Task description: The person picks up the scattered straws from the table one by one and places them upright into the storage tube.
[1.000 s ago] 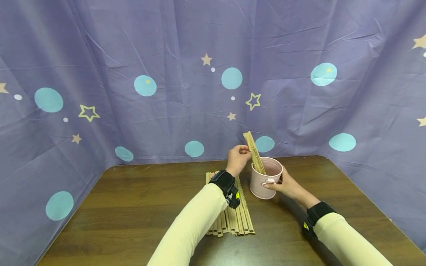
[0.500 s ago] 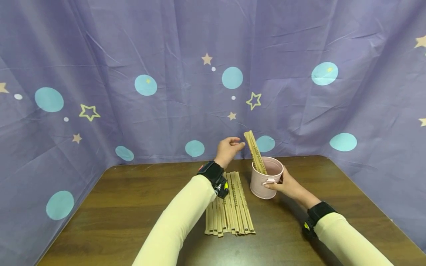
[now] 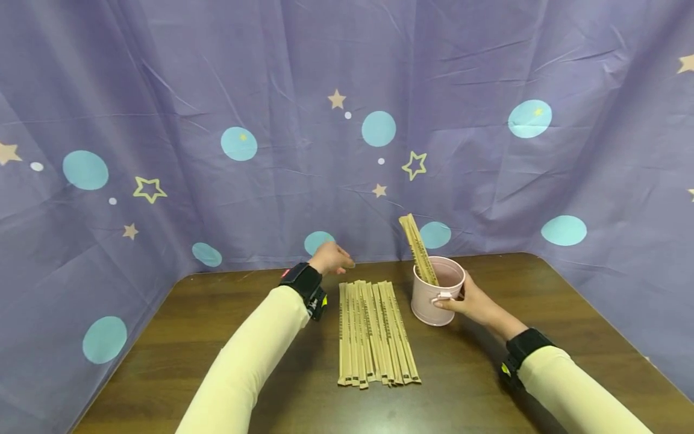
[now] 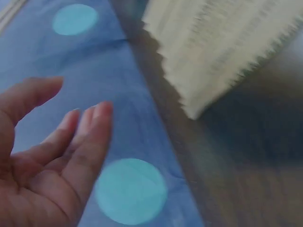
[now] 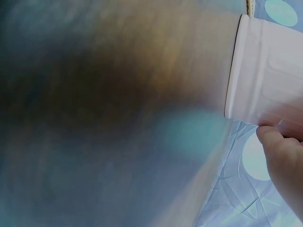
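Note:
My left hand (image 3: pixel 331 258) hovers beyond the far left end of a row of long, slim paper packets (image 3: pixel 374 331), which look like wrapped chopsticks. In the left wrist view its fingers (image 4: pixel 90 146) are loosely bent, with nothing between them and the thumb. The printed packets (image 4: pixel 227 52) lie side by side on the table. My right hand (image 3: pixel 477 306) grips a small pale pink bucket (image 3: pixel 425 304) from the right, thumb at its white handle mount. Several more packets (image 3: pixel 416 244) lean to the left inside the bucket, sticking out above its rim. The bucket (image 5: pixel 284 61) fills the right of the right wrist view.
The dark brown wooden table (image 3: pixel 233 337) ends at the back against a purple curtain (image 3: pixel 303 150) with stars and blue dots. More curtain hangs at both sides. The bucket stands just right of the packet row.
My left hand has let go of the packets in the bucket and moved left and down, past the row's far end. The right hand and bucket have stayed in place.

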`<state>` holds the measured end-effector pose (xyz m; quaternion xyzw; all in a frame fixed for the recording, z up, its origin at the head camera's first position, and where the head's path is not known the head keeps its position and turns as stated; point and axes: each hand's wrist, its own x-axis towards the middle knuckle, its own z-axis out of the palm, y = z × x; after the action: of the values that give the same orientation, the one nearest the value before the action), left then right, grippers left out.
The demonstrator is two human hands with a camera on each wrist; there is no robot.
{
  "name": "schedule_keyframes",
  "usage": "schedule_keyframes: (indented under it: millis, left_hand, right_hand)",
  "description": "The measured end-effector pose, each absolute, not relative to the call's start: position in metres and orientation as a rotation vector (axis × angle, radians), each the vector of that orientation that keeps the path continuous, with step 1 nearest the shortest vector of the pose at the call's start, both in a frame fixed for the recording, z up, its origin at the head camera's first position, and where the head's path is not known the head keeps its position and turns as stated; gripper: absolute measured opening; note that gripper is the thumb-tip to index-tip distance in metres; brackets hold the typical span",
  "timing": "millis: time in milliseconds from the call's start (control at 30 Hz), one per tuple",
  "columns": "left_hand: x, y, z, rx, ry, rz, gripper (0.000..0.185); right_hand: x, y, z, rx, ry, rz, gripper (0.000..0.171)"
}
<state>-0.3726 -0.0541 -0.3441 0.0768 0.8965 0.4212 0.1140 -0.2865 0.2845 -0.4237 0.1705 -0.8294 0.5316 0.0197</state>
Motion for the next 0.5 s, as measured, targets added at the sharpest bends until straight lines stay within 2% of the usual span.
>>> schedule_keyframes:
  millis: [167,267,400,500]
  left_hand:
    - [-0.435,-0.074,-0.432,0.114,2.463,1.192,0.018]
    - [-0.440,-0.080,-0.458,0.028,2.451,1.142,0.020]
    - [-0.436,-0.086,-0.477,0.021,2.465,1.068,0.012]
    - [-0.445,-0.088,-0.503,0.034,2.485,1.040,0.018]
  right_hand:
    - [-0.288,0.285,-0.424,0.535,-2.563,1.639,0.091]
    - [-0.288,0.285,-0.423,0.562,-2.540,1.642,0.091]
    - [-0.286,0.284,-0.423,0.623,-2.504,1.666,0.090]
    - [-0.285,0.284,-0.424,0.623,-2.505,1.672,0.090]
